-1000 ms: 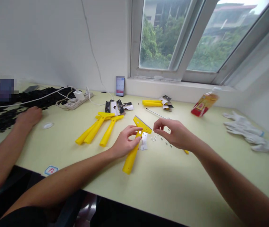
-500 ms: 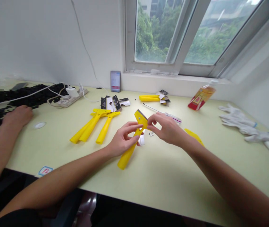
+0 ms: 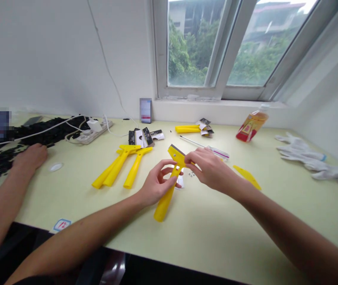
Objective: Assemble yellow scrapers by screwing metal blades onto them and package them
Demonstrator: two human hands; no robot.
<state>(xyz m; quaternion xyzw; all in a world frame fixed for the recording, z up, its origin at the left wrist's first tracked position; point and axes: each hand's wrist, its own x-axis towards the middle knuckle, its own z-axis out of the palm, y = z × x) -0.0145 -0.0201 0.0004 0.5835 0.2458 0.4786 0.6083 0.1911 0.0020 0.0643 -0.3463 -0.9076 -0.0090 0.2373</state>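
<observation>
- Head view: your left hand (image 3: 158,184) grips the yellow scraper (image 3: 164,204) near the neck, thumb on the near side, fingers curled around the far side.
- Your right hand (image 3: 206,164) is at the right end of the scraper's head, thumb and fingers drawn together in a pinch; the fingertips hide whether they close on the head itself or on a small part.
- You have the scraper in front of you above the table (image 3: 216,237), its head pointing away and its hollow handle end slanting back toward you. A dark strip runs along the head's far edge, and a small silvery spot shows on its face.
- Just beyond your left fingers, partly hidden, lies a white paper (image 3: 181,183); beside it sit several small nuts (image 3: 192,174).
- Beyond your right hand lies a screwdriver (image 3: 204,147) with a clear, purple-striped handle; a flat yellow piece (image 3: 247,177) lies near your right forearm.
- To your left, three more scrapers (image 3: 117,170) lie close together, with black-and-white cards (image 3: 141,137) just behind them. More yellow handles (image 3: 187,129) lie farther back, beside another cluster of cards.
- On your right are a bottle (image 3: 251,126) of amber drink and white gloves (image 3: 299,156).
- At far left, a co-worker's hand (image 3: 31,158) rests by a heap of black pieces (image 3: 50,128), near a power strip (image 3: 94,132).
</observation>
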